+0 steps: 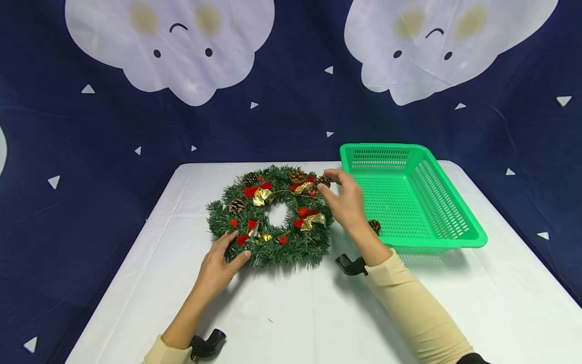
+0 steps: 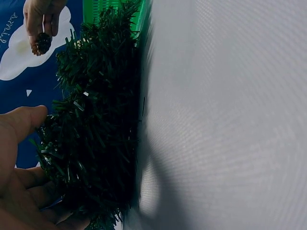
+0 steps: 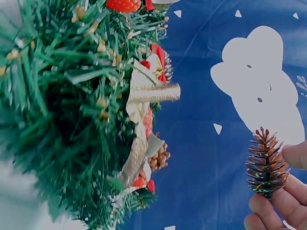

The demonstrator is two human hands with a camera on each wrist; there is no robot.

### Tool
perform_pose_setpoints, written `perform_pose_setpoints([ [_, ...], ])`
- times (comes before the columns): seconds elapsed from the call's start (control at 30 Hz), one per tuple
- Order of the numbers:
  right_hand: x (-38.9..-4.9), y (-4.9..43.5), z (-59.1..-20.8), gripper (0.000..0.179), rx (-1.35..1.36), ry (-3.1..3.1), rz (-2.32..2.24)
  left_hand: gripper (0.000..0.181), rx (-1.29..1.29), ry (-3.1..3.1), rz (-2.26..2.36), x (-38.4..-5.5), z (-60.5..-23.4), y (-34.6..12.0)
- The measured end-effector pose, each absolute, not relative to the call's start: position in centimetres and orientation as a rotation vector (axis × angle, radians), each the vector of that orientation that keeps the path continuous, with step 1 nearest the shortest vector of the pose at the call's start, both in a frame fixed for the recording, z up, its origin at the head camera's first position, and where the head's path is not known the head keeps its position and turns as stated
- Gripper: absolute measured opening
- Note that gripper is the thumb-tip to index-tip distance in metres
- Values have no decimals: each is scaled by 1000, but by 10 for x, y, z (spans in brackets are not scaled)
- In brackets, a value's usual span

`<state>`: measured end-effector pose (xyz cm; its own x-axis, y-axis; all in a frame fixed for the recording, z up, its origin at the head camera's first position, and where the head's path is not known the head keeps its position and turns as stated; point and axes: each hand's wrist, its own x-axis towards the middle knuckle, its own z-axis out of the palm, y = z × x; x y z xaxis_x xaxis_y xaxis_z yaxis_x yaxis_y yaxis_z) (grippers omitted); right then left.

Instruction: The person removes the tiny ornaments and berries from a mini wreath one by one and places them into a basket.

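Observation:
A round green Christmas wreath (image 1: pixel 313 247) lies on the white table, trimmed with red-and-gold bows (image 1: pixel 262 194), red berries (image 1: pixel 283 239) and pine cones (image 1: pixel 236 206). My left hand (image 1: pixel 217 265) rests on its near left edge; the thumb and fingers, spread apart, touch the greenery (image 2: pixel 91 143). Over the wreath's far right side, my right hand (image 1: pixel 345 199) pinches a loose brown pine cone (image 3: pixel 267 165) between thumb and fingers. In the right wrist view this cone stands apart from the greenery, its scales in plain sight.
A green plastic basket (image 1: pixel 459 197) with slotted walls stands on the right of the table (image 1: pixel 291 313). Another pine cone (image 1: pixel 375 226) shows at its near left corner, partly behind my right wrist. A dark blue cloth (image 1: pixel 300 76) with white clouds hangs behind.

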<state>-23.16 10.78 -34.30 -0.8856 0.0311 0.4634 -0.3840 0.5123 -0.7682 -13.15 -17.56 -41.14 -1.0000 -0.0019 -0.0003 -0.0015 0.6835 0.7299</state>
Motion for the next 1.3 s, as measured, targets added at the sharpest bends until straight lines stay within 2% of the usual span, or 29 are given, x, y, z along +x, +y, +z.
perform_pose_setpoints([
  [1.3, -222, 188, -354, 40, 103, -2385, 1331, 69, -1, -2882, -1236, -132, -413, -175],
])
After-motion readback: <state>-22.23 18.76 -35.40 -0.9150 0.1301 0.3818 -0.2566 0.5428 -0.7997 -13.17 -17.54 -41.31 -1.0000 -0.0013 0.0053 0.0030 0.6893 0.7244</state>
